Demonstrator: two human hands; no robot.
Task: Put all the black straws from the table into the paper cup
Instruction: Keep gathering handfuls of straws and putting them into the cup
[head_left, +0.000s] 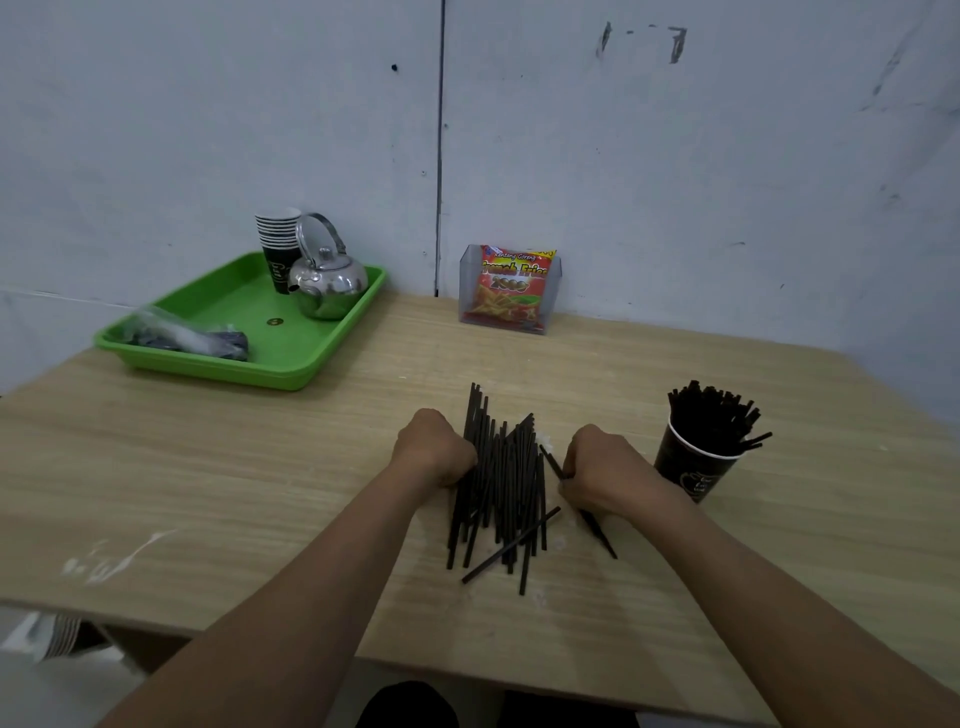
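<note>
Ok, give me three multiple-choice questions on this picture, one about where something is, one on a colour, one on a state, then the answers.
1. Where does the paper cup holding straws stand?
A. On the tray
B. Beside the right hand
C. Behind the snack packet

2. What colour is the tray?
A. Green
B. Blue
C. Red

3. What state is the pile of black straws in?
A. All in the cup
B. Lying on the table between both hands
C. Sealed in a bag

Answers:
1 B, the cup sits just right of that hand.
2 A, its rim is bright green.
3 B, the left hand and right hand flank the loose pile.
</note>
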